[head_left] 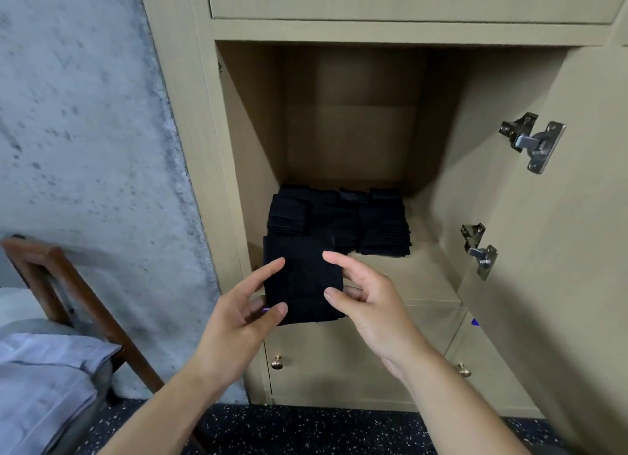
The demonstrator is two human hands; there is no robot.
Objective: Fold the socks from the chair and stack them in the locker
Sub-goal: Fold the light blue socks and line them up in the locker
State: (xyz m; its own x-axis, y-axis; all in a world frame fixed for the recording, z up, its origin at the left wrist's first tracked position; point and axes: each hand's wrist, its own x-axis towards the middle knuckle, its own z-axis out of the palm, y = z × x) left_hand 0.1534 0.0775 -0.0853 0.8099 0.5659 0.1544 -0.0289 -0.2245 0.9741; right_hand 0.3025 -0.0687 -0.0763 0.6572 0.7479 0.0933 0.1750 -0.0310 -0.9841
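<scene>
Hovering at the front lip of the open compartment, a flat, folded black fabric sock (pixel 300 281) forms a neat dark rectangle held between both hands. The left hand (pixel 243 313) pinches its left edge, thumb on top near the lower corner and forefinger stretched across the upper part. The right hand (pixel 365 303) grips the right edge with thumb and curled fingers, forefinger reaching over the cloth. Just behind it, on the floor of the beige wooden locker (pixel 424 277), sit stacks of folded black socks (pixel 339 221) in rows side by side, pushed toward the back wall. The locker's open door (pixel 543 216) stands at the right with two metal hinges (pixel 531 141) showing. Below are closed doors with small round brass knobs (pixel 277 362). A brown wooden chair (pixel 57 284) with pale blue cloth (pixel 44 369) stands at the left, against a grey mottled wall (pixel 85 114).
</scene>
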